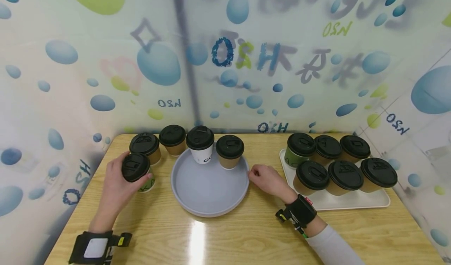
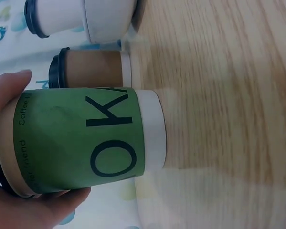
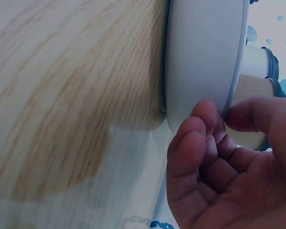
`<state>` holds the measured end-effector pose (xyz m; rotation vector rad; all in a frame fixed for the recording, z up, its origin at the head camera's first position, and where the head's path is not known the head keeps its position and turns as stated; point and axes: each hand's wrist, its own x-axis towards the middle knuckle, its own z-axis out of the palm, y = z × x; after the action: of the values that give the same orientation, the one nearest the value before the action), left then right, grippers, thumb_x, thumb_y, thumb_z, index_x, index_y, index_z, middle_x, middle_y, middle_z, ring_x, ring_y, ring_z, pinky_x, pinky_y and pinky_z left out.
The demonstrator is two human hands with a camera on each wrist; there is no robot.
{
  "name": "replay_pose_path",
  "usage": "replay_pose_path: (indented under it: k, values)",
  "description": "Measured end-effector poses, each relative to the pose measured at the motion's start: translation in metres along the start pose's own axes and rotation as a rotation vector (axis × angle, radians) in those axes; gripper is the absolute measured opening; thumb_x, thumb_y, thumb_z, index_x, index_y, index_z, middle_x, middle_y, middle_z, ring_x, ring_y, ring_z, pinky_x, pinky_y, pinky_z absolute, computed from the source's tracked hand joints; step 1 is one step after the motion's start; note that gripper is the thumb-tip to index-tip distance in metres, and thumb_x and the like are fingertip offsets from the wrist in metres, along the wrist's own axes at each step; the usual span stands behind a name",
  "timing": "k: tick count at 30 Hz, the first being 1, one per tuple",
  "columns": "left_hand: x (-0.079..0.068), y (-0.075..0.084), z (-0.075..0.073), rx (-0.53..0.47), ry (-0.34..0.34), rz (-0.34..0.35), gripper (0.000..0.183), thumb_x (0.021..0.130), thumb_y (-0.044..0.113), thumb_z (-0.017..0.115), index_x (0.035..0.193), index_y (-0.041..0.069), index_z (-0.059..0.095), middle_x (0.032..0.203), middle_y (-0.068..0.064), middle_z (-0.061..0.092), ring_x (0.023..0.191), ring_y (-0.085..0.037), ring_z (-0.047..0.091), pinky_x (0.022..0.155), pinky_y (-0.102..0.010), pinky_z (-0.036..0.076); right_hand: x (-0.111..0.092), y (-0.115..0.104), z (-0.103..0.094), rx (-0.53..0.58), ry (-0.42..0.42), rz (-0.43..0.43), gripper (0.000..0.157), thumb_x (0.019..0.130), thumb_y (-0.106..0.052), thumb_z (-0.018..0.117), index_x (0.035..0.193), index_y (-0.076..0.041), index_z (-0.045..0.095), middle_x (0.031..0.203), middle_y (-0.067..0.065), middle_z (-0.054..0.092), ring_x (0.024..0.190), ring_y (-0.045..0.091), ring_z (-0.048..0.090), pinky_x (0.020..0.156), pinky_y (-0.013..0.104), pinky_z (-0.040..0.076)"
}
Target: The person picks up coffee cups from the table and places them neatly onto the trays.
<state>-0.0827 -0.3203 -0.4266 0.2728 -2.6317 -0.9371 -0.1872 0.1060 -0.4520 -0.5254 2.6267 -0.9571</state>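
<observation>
My left hand [image 1: 114, 184] grips a paper coffee cup [image 2: 76, 138] with a green sleeve and black lid, fingers and thumb around its upper part. The cup is upright at the table's left; whether its base touches the wood I cannot tell. A round grey tray [image 1: 211, 194] lies mid-table, bearing a white cup [image 1: 201, 156] and a brown cup [image 1: 230, 161] near its back rim. At the tray's right edge, my right hand [image 1: 269, 182] pinches the rim between thumb and curled fingers [image 3: 186, 148].
Two brown lidded cups, one [image 1: 145, 145] behind the held cup and another [image 1: 172, 139] further right, stand left of the tray. A white rectangular tray [image 1: 366, 204] at the right bears several lidded cups, one green [image 1: 296, 155]. A patterned curtain [image 1: 225, 92] borders the table's back.
</observation>
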Motion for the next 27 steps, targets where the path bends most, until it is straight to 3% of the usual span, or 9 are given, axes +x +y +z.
replay_pose_path:
  k: [7, 14, 20, 24, 25, 27]
  values:
    - [-0.006, 0.009, -0.010, -0.028, 0.060, 0.025, 0.094, 0.079, 0.017, 0.088, 0.156, 0.000, 0.035, 0.142, -0.035, 0.036, 0.122, -0.052, 0.043, 0.094, -0.068, 0.038, -0.001, 0.000, 0.000, 0.007, -0.002, -0.002, 0.026, 0.103, -0.018, 0.055, 0.079, -0.012, 0.061, 0.067, -0.001, 0.050, 0.058, 0.014, 0.046, 0.056, 0.027, 0.035]
    - [-0.015, 0.047, -0.014, -0.099, 0.116, 0.202, 0.095, 0.071, 0.006, 0.092, 0.152, 0.002, 0.042, 0.140, -0.029, 0.044, 0.124, -0.047, 0.044, 0.095, -0.067, 0.038, 0.000, 0.000, -0.001, 0.014, -0.009, 0.012, 0.025, 0.103, -0.018, 0.055, 0.080, -0.012, 0.061, 0.067, -0.001, 0.050, 0.058, 0.014, 0.046, 0.056, 0.027, 0.034]
    - [-0.018, 0.086, 0.013, -0.190, 0.067, 0.362, 0.093, 0.069, 0.006, 0.093, 0.149, 0.002, 0.047, 0.140, -0.023, 0.047, 0.126, -0.038, 0.047, 0.101, -0.054, 0.041, -0.002, 0.001, -0.001, 0.016, 0.003, 0.003, 0.026, 0.103, -0.018, 0.055, 0.079, -0.011, 0.061, 0.066, -0.001, 0.049, 0.057, 0.014, 0.045, 0.056, 0.027, 0.034]
    - [-0.020, 0.108, 0.038, -0.240, -0.001, 0.405, 0.092, 0.068, 0.009, 0.094, 0.147, 0.003, 0.048, 0.141, -0.021, 0.048, 0.126, -0.035, 0.050, 0.103, -0.050, 0.043, -0.002, 0.001, 0.000, 0.005, 0.010, -0.004, 0.027, 0.104, -0.018, 0.055, 0.078, -0.012, 0.060, 0.065, -0.002, 0.049, 0.056, 0.013, 0.044, 0.055, 0.027, 0.033]
    - [-0.020, 0.113, 0.043, -0.254, -0.019, 0.403, 0.092, 0.068, 0.010, 0.094, 0.148, 0.003, 0.048, 0.141, -0.020, 0.047, 0.126, -0.035, 0.050, 0.101, -0.056, 0.044, -0.002, 0.001, 0.000, 0.005, 0.009, -0.007, 0.028, 0.104, -0.018, 0.055, 0.077, -0.012, 0.060, 0.065, -0.002, 0.049, 0.056, 0.013, 0.044, 0.055, 0.027, 0.033]
    - [-0.020, 0.123, 0.051, -0.276, -0.058, 0.405, 0.092, 0.069, 0.012, 0.095, 0.148, 0.005, 0.048, 0.142, -0.019, 0.047, 0.126, -0.035, 0.052, 0.102, -0.056, 0.045, -0.002, 0.000, 0.000, 0.005, 0.007, -0.010, 0.028, 0.104, -0.018, 0.055, 0.077, -0.012, 0.060, 0.066, -0.002, 0.049, 0.056, 0.013, 0.045, 0.056, 0.027, 0.033]
